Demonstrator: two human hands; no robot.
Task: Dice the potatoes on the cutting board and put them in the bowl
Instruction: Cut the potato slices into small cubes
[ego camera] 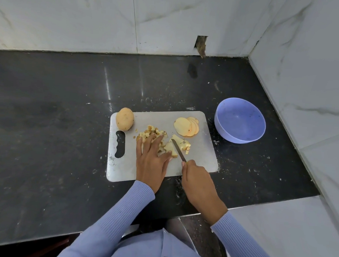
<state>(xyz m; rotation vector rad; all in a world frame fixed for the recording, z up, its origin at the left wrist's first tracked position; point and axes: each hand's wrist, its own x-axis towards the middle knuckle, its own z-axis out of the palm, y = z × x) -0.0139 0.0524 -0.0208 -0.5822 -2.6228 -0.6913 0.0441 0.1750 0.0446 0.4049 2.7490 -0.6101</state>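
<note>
A steel cutting board [200,153] lies on the black counter. A whole potato [124,118] sits at its far left corner. Several potato slices [186,126] are fanned out at the far right. A heap of diced potato [154,133] lies mid-board. My left hand [151,158] rests flat with straight fingers on the potato strips [170,147] beside the dice. My right hand [198,185] grips a small knife [178,149] whose blade is down in the strips, with cut cubes [186,145] just right of it. The purple bowl [240,119], right of the board, holds nothing.
Marble walls close off the back and the right side of the counter [68,114]. The counter's front edge runs just below my wrists. Small potato scraps and crumbs are scattered around the board.
</note>
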